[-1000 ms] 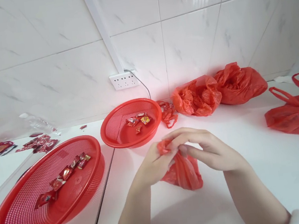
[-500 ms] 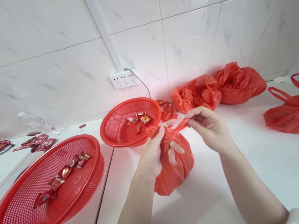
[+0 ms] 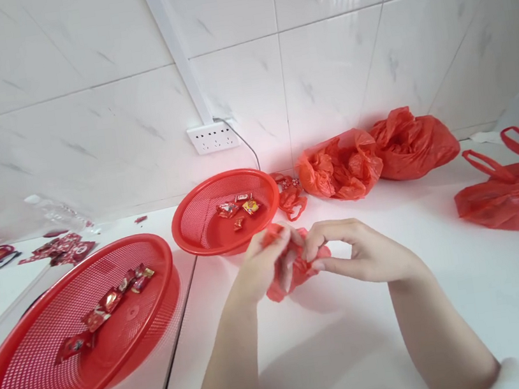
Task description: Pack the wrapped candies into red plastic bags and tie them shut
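Observation:
A small red plastic bag (image 3: 294, 270) is bunched up between both hands above the white counter (image 3: 448, 303). My left hand (image 3: 264, 264) is closed around its left side, fingers curled into the plastic. My right hand (image 3: 359, 254) pinches the bag's right side between thumb and fingertips. Most of the bag is hidden by my fingers. Just behind my hands stands a round red mesh basket (image 3: 195, 219) with a few wrapped candies (image 3: 239, 209) in it.
A larger red mesh basket (image 3: 35, 387) with several wrapped candies lies at the left. Crumpled red bags (image 3: 342, 167) lie by the tiled wall, another red bag (image 3: 515, 194) with handles at the right. A wall socket (image 3: 213, 138) with a cable sits behind. Loose wrappers (image 3: 61, 248) lie far left.
The bag was puffed out and stretched between my hands half a second ago; now it is squeezed into a small bunch and my hands have come together and lower.

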A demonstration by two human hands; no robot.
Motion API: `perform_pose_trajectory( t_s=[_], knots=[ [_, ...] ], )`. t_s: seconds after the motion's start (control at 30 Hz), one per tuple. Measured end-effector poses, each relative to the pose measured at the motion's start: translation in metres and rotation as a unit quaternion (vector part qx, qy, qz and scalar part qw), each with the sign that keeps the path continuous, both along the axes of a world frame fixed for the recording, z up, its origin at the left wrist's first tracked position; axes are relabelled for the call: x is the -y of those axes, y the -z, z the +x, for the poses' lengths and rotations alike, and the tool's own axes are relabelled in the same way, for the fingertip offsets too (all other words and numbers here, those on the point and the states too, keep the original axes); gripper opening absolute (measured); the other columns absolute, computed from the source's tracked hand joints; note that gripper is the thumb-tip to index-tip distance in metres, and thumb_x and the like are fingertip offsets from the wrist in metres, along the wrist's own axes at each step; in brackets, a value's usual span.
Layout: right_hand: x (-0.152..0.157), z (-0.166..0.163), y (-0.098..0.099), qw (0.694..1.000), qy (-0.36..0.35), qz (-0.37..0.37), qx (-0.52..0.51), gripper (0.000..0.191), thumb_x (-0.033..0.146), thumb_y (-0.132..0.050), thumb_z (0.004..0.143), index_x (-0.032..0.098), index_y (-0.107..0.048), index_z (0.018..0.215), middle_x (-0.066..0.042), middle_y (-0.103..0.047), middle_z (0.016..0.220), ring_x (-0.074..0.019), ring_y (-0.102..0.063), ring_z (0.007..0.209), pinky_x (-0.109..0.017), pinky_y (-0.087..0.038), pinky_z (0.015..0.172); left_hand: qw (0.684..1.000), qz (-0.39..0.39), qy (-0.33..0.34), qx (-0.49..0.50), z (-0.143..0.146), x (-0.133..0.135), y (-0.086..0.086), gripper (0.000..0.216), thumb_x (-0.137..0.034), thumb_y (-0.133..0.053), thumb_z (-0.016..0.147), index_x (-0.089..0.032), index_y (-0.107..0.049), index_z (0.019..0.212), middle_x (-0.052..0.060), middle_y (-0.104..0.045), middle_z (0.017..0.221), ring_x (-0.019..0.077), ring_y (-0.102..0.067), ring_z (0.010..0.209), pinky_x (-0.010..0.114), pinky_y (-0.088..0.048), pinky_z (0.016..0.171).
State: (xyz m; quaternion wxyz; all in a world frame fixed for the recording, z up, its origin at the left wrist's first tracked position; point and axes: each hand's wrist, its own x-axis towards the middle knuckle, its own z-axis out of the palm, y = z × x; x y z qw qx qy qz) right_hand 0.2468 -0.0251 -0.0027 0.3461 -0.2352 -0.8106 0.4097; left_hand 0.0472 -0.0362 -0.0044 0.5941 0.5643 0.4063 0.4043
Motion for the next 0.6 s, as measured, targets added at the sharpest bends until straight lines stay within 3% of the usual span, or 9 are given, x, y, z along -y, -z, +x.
perform_pose_trajectory(
  t_s=[0.07,0.13,0.2,0.27,0.33,0.4,0.6],
  knots=[
    [-0.001,-0.001,0.000,0.999,0.032,0.001,-0.010,0.004,0.022,-0.060,0.089,0.021,-0.063,0.087,-0.002,-0.066,0.087,-0.0146,-0.062,0.080,-0.030,-0.052,0.077,0.968,0.134,-0.026,-0.209,-0.001,0.005,0.002,0.026,-0.037,-0.043,0.095,-0.020,-0.053,0.078,-0.005,-0.047,0.054,0.0096,-0.045,0.042,0.022,-0.034,0.044],
    [-0.003,-0.004,0.002,0.997,0.071,0.004,-0.030,0.006,0.026,-0.059,0.090,0.022,-0.064,0.090,-0.002,-0.066,0.091,-0.0153,-0.062,0.084,-0.031,-0.052,0.078,0.889,0.274,-0.072,-0.361,-0.002,0.006,0.004,0.016,-0.029,-0.046,0.093,-0.020,-0.055,0.083,-0.002,-0.055,0.064,0.0127,-0.050,0.055,0.025,-0.038,0.054],
    [-0.006,-0.006,0.006,0.993,0.106,-0.004,-0.052,0.011,0.031,-0.059,0.091,0.023,-0.063,0.098,-0.003,-0.066,0.101,-0.0170,-0.062,0.094,-0.032,-0.052,0.083,0.821,0.380,-0.105,-0.413,-0.003,0.004,0.006,0.011,-0.022,-0.046,0.092,-0.021,-0.056,0.092,0.001,-0.061,0.077,0.0155,-0.054,0.066,0.028,-0.040,0.061],
    [-0.008,-0.009,0.010,0.989,0.124,-0.032,-0.068,0.020,0.035,-0.057,0.092,0.026,-0.061,0.110,-0.004,-0.064,0.114,-0.0192,-0.061,0.105,-0.035,-0.052,0.089,0.794,0.460,-0.115,-0.380,-0.003,0.001,0.007,0.015,-0.018,-0.043,0.092,-0.020,-0.057,0.098,0.005,-0.061,0.088,0.0176,-0.057,0.078,0.030,-0.044,0.069],
    [-0.010,-0.012,0.013,0.988,0.121,-0.067,-0.072,0.029,0.038,-0.054,0.094,0.028,-0.057,0.121,-0.005,-0.060,0.126,-0.0210,-0.058,0.114,-0.039,-0.051,0.093,0.792,0.515,-0.110,-0.310,-0.003,-0.002,0.008,0.018,-0.018,-0.041,0.093,-0.019,-0.058,0.101,0.008,-0.059,0.096,0.0189,-0.056,0.088,0.032,-0.046,0.076],
    [-0.011,-0.014,0.015,0.988,0.102,-0.095,-0.071,0.036,0.040,-0.052,0.095,0.030,-0.053,0.129,-0.006,-0.057,0.133,-0.0220,-0.056,0.120,-0.041,-0.049,0.097,0.812,0.528,-0.088,-0.232,-0.002,-0.002,0.009,0.020,-0.020,-0.040,0.095,-0.020,-0.059,0.100,0.009,-0.057,0.097,0.0191,-0.055,0.090,0.034,-0.046,0.080],
    [-0.010,-0.016,0.014,0.984,0.031,-0.123,-0.122,0.037,0.037,-0.050,0.096,0.029,-0.054,0.132,-0.006,-0.060,0.130,-0.0218,-0.056,0.120,-0.042,-0.048,0.100,0.907,0.409,-0.013,-0.097,0.002,0.003,0.009,0.036,-0.036,-0.036,0.099,-0.019,-0.063,0.082,0.008,-0.059,0.088,0.0191,-0.056,0.083,0.034,-0.046,0.079]
  ],
)
